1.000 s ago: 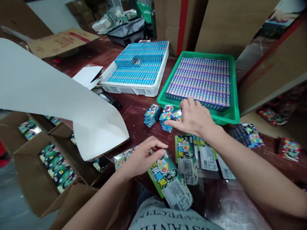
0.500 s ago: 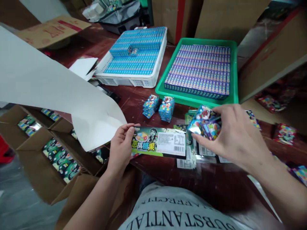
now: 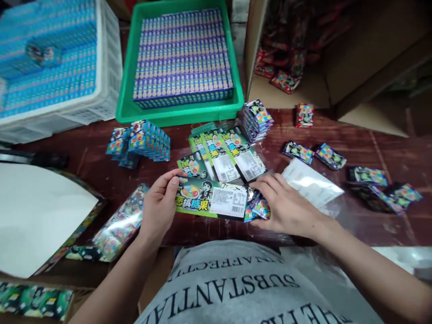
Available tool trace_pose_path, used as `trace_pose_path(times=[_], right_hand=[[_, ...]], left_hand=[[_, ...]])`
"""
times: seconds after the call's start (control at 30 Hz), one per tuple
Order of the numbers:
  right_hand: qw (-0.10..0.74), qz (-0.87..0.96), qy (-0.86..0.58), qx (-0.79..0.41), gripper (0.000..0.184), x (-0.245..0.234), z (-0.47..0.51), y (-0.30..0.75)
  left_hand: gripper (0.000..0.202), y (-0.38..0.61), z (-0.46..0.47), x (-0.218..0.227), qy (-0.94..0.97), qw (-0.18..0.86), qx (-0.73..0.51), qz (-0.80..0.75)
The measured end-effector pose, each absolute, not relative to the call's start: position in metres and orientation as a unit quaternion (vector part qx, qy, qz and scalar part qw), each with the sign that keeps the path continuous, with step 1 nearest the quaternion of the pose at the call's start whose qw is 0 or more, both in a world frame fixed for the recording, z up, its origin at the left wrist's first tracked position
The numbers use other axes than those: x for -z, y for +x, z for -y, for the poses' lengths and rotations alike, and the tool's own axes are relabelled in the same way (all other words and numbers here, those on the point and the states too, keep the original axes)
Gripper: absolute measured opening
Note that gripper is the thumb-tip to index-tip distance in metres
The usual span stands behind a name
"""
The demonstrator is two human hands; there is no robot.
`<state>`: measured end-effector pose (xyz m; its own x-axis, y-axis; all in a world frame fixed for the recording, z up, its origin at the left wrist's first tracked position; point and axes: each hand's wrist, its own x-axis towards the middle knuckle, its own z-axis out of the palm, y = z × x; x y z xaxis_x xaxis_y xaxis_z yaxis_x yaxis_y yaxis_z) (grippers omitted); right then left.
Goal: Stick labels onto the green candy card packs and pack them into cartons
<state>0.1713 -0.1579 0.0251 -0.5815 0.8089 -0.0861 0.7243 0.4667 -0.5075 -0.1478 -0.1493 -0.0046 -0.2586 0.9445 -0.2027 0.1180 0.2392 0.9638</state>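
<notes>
My left hand is closed on the left end of a long green-and-black printed candy sleeve, thumb on top. Its face has a cartoon figure and a white label with a barcode. My right hand grips small blue and purple candy boxes against the sleeve's right end. Whether those boxes are partly inside the sleeve, I cannot tell. Just behind lie several flat sleeves of the same print, overlapping. A stack of purple boxes stands beyond them, and blue boxes are stacked to the left.
A green tray full of purple boxes and a white basket of blue ones stand at the back. Loose boxes and clear plastic lie right. A carton holds red packs. White sheet at left.
My right hand has brought the small boxes down and left to the sleeve's right end. The left hand still holds the sleeve. The view has swung to the right.
</notes>
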Motion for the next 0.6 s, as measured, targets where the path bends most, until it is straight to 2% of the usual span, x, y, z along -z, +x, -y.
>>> trace_pose_path(times=[0.3,0.37,0.5,0.6], right_hand=[[0.079,0.810,-0.529,-0.239,0.074,-0.025,0.160,0.198],[0.098,0.799,-0.535,-0.257,0.086,-0.023,0.165,0.195],[0.153,0.793,-0.493,-0.324,0.122,-0.016,0.180,0.197],[0.174,0.802,-0.486,-0.300,0.131,-0.014,0.183,0.210]], left_hand=[[0.034,-0.110,0.128,0.004,0.439,0.430,-0.448,-0.649],[0.033,-0.103,0.125,0.006,0.440,0.434,-0.453,-0.643],[0.034,-0.099,0.120,0.012,0.425,0.420,-0.468,-0.651],[0.035,-0.103,0.116,0.015,0.403,0.442,-0.477,-0.644]])
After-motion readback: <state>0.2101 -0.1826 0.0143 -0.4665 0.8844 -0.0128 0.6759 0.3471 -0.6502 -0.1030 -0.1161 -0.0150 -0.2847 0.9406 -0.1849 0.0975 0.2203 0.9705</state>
